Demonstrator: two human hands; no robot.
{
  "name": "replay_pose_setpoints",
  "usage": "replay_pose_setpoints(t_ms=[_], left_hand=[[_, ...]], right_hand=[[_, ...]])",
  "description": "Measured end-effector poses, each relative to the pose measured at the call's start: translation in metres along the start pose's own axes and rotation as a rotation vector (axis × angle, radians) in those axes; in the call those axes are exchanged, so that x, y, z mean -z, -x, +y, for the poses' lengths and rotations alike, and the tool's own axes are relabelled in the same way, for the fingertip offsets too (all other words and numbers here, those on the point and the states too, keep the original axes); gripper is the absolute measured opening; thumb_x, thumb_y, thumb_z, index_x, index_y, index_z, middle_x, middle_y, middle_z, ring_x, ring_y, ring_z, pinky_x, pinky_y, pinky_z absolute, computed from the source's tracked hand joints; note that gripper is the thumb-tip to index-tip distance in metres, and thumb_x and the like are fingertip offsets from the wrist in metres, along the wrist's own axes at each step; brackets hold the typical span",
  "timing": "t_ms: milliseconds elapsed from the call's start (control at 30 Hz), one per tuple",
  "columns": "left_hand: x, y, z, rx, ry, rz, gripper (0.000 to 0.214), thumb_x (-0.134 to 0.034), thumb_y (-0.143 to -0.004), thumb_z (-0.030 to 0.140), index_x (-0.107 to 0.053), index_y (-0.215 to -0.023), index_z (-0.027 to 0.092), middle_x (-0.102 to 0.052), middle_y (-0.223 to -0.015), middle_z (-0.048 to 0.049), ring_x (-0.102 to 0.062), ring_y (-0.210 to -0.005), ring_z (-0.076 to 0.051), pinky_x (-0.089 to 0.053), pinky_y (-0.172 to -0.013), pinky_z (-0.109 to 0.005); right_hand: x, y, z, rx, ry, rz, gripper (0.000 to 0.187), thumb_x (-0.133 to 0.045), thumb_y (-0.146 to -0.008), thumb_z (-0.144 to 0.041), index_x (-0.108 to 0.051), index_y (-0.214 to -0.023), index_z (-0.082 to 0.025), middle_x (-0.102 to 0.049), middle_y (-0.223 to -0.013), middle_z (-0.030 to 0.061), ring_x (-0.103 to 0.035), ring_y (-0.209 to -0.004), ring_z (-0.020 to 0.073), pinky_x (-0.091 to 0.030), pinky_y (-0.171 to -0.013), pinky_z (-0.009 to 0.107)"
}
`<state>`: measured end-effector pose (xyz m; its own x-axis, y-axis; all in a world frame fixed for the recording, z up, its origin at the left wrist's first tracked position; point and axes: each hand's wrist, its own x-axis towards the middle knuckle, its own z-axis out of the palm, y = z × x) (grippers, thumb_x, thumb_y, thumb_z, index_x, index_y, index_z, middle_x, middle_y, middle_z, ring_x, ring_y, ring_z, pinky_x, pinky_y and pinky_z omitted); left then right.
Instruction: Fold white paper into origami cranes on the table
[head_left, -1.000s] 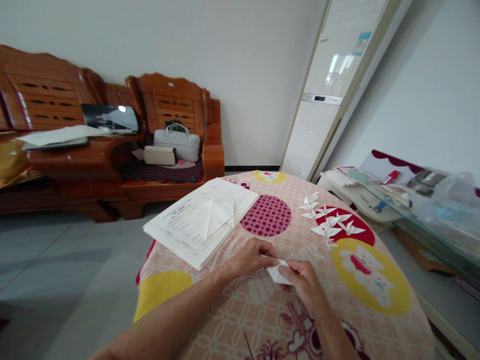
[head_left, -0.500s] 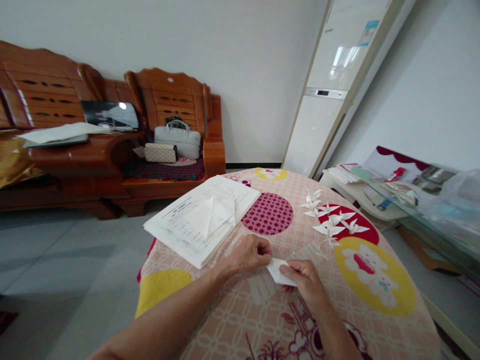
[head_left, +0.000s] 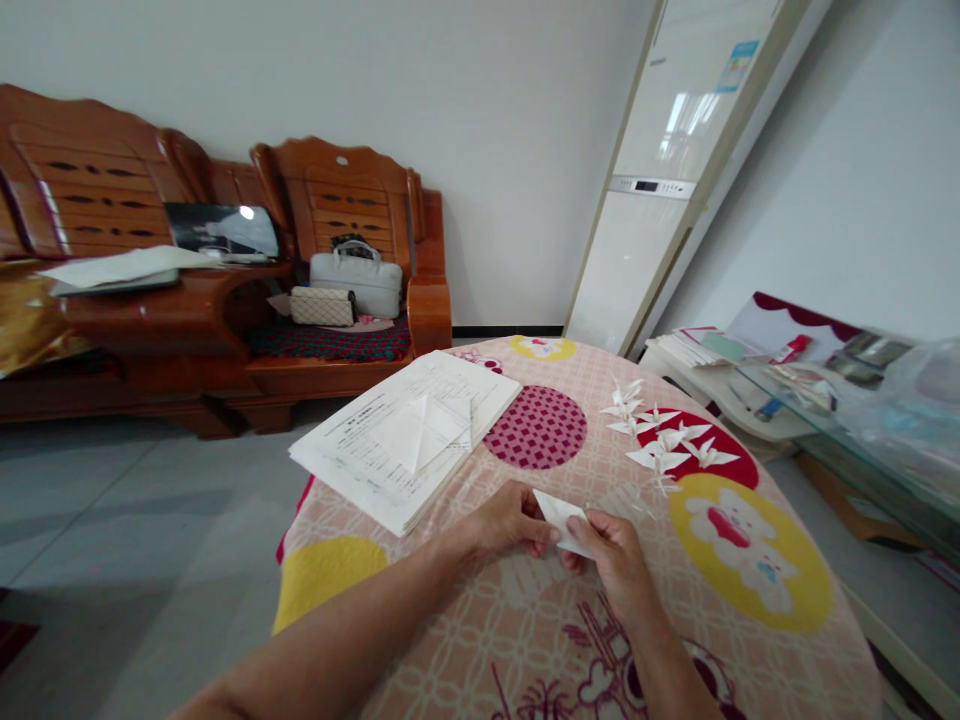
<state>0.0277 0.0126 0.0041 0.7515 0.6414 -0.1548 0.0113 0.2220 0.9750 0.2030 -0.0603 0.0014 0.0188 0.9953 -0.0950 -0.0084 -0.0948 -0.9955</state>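
A small folded white paper (head_left: pixel 564 520) is held between both hands over the near middle of the round table. My left hand (head_left: pixel 517 520) pinches its left side, the thumb lying on the lower left edge. My right hand (head_left: pixel 606 545) grips the right end, thumb on top and fingers beneath. Several white paper cranes (head_left: pixel 667 445) stand in a cluster beyond my right hand. To the left, a stack of printed paper (head_left: pixel 360 480) bears a folded white paper square (head_left: pixel 424 435) with creases.
A patterned cloth covers the round table (head_left: pixel 465 620). Wooden seats (head_left: pixel 337 200) with bags on them stand at the back left. A tall white air conditioner (head_left: pixel 637 200) rises behind the table. At the right, a glass-topped side table (head_left: pixel 825 430) holds papers and a plastic bag.
The folded paper has turned and tilted up slightly. My left hand has shifted from its upper left corner to its lower left edge, the thumb now stretched along it.
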Motion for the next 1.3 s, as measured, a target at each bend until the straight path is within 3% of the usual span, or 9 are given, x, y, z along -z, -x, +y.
replay_pose_setpoints(t_ms=[133, 267, 433, 600, 800, 1300], left_hand=[[-0.004, -0.003, -0.004, 0.038, -0.007, 0.092, 0.039, -0.077, -0.061, 0.044, -0.066, -0.072, 0.008, -0.062, -0.057, -0.0022, -0.054, -0.048, -0.011, -0.042, -0.047, -0.021], [-0.006, -0.002, -0.001, 0.05, -0.014, 0.178, 0.039, -0.078, -0.06, 0.045, -0.059, -0.065, 0.011, -0.059, -0.051, 0.0005, -0.054, -0.046, -0.011, -0.043, -0.046, -0.022], [-0.007, 0.002, 0.005, 0.055, 0.028, 0.145, 0.041, -0.07, -0.068, 0.051, -0.06, -0.067, 0.011, -0.061, -0.056, -0.0007, -0.057, -0.049, -0.012, -0.045, -0.049, -0.023], [-0.007, 0.003, 0.006, 0.06, -0.001, 0.108, 0.04, -0.076, -0.061, 0.047, -0.06, -0.067, 0.011, -0.061, -0.058, -0.0005, -0.058, -0.05, -0.013, -0.047, -0.05, -0.025], [-0.008, 0.001, 0.003, 0.064, -0.018, 0.099, 0.036, -0.072, -0.065, 0.044, -0.058, -0.064, 0.011, -0.061, -0.056, -0.0008, -0.057, -0.047, -0.012, -0.046, -0.047, -0.025], [0.003, 0.003, 0.01, 0.012, 0.05, 0.225, 0.031, -0.072, -0.067, 0.038, -0.058, -0.062, 0.011, -0.06, -0.055, 0.0, -0.054, -0.044, -0.009, -0.044, -0.046, -0.021]], right_hand=[[-0.001, 0.0, -0.001, 0.019, -0.008, 0.029, 0.037, -0.063, -0.08, -0.048, -0.065, -0.067, -0.013, -0.062, -0.053, 0.0028, -0.053, -0.047, 0.0138, -0.039, -0.045, 0.023], [0.0, -0.001, 0.001, -0.036, -0.031, -0.022, 0.036, -0.069, -0.074, -0.049, -0.067, -0.071, -0.013, -0.063, -0.055, 0.0032, -0.053, -0.046, 0.0131, -0.04, -0.046, 0.024], [0.001, -0.002, 0.003, -0.086, -0.038, -0.026, 0.036, -0.072, -0.07, -0.048, -0.066, -0.069, -0.013, -0.063, -0.054, 0.0033, -0.052, -0.045, 0.0127, -0.04, -0.044, 0.023], [0.0, -0.001, 0.001, -0.079, -0.044, -0.038, 0.036, -0.071, -0.072, -0.048, -0.067, -0.071, -0.012, -0.063, -0.055, 0.003, -0.052, -0.045, 0.0122, -0.039, -0.044, 0.023], [-0.001, -0.001, -0.001, -0.09, -0.044, -0.054, 0.037, -0.071, -0.072, -0.048, -0.066, -0.07, -0.012, -0.063, -0.055, 0.003, -0.053, -0.045, 0.0128, -0.039, -0.044, 0.023], [0.001, 0.002, 0.002, -0.166, -0.079, -0.167, 0.037, -0.072, -0.068, -0.05, -0.063, -0.067, -0.014, -0.062, -0.05, 0.0014, -0.051, -0.04, 0.011, -0.038, -0.039, 0.021]])
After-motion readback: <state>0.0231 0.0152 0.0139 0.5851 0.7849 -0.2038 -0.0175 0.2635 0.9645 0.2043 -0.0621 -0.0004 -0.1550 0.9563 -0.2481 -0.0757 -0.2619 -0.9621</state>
